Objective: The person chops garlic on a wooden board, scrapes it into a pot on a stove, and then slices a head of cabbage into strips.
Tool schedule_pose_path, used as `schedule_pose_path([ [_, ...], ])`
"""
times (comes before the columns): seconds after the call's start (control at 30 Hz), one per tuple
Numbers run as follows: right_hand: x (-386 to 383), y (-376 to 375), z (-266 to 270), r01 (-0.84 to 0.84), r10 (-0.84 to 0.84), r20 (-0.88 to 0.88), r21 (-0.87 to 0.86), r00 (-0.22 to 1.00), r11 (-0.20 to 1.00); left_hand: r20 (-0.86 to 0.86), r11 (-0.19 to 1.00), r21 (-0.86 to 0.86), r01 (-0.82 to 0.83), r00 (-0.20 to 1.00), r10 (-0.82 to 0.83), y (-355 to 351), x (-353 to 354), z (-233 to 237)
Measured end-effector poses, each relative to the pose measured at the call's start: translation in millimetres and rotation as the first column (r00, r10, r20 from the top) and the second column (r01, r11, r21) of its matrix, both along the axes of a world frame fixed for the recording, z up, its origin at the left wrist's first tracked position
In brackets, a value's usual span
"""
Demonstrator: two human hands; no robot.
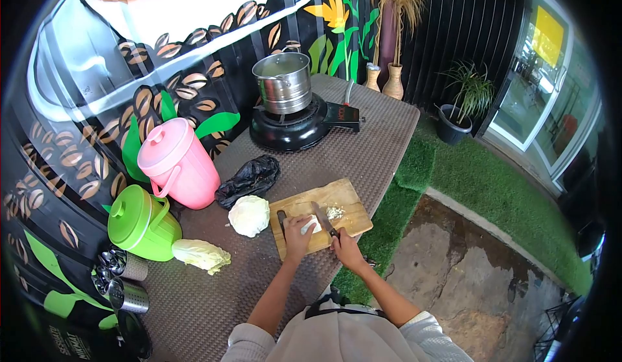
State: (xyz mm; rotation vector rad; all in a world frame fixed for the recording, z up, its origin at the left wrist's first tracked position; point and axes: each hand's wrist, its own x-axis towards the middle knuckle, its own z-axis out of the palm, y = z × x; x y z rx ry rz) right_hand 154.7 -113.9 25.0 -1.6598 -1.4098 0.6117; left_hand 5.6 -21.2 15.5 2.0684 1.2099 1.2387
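Over the board (355, 223) now, near the table's (382, 135) front edge. The left hand (297, 231) is clamped down on a pale chunk (314, 224) of cabbage, fingers curled over its left end and pinning it flat to the wood. The right hand (347, 250) is clenched round the handle of the knife (322, 215).

Here's the relation that matters: the chunk lies just right of the left hand and up-left of the right hand, squarely between the two. The blade runs from the right fist away from the person and slightly left, and it meets the chunk's free right end, crossing the chunk's long side-to-side axis. The left hand is the nearer one, touching the chunk. The right reaches it only through the steel.

Just beyond the blade sits a small heap of shreds (335, 212). Off the board to the left rests a bigger cabbage (249, 215), well clear of both hands.
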Motion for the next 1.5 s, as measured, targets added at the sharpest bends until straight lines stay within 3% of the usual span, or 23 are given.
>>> schedule_pose_path([
  [0.1, -1, 4, -5, -0.008, 0.009, 0.045, -0.022, 0.999, 1.0, -0.082, 0.999, 0.016, -0.051, 0.995, 0.052, -2, 3, 2],
  [0.17, -4, 7, -6, -0.009, 0.012, 0.07, -0.043, 0.997, 0.999, -0.177, 0.99, 0.129, -0.063, 0.98, 0.085, -1, 5, 4],
  [0.23, -9, 8, -4, 0.038, -0.026, 0.149, -0.077, 0.989, 0.996, -0.164, 0.993, 0.113, -0.043, 0.985, 0.062, 3, 7, -6],
  [0.47, -17, 10, 21, 0.05, -0.022, 0.183, -0.151, 0.983, 0.987, -0.111, 0.998, 0.05, 0.03, 0.994, -0.025, 5, 6, -9],
  [0.73, -20, 19, 32, 0.018, 0.13, 0.368, -0.371, 0.921, 0.928, -0.108, 0.997, 0.07, 0.04, 0.994, -0.032, 0, 7, -5],
  [0.87, -29, 11, 8, 0.002, 0.142, 0.398, -0.34, 0.907, 0.941, -0.111, 0.996, 0.076, 0.044, 0.993, -0.036, 2, 7, -8],
  [0.97, -41, 11, 8, 0.139, 0.024, 0.415, -0.359, 0.91, 0.923, -0.096, 0.995, 0.074, 0.063, 0.994, -0.056, 2, 6, -6],
  [1.13, -27, 20, 21, 0.063, 0.172, 0.508, -0.412, 0.844, 0.909, -0.101, 0.996, 0.069, 0.058, 0.994, -0.051, 0, 6, -4],
  [1.3, -17, 21, 33, -0.008, 0.213, 0.464, -0.406, 0.86, 0.914, -0.108, 0.998, 0.05, 0.044, 0.993, -0.038, -1, 6, 0],
  [1.37, -23, 15, 21, 0.079, 0.154, 0.613, -0.336, 0.775, 0.938, -0.118, 0.998, 0.053, 0.036, 0.993, -0.029, 0, 6, -3],
  [1.5, -42, 12, 3, 0.226, -0.019, 0.605, -0.267, 0.796, 0.937, -0.118, 0.997, 0.068, 0.039, 0.992, -0.031, -2, 7, 0],
])
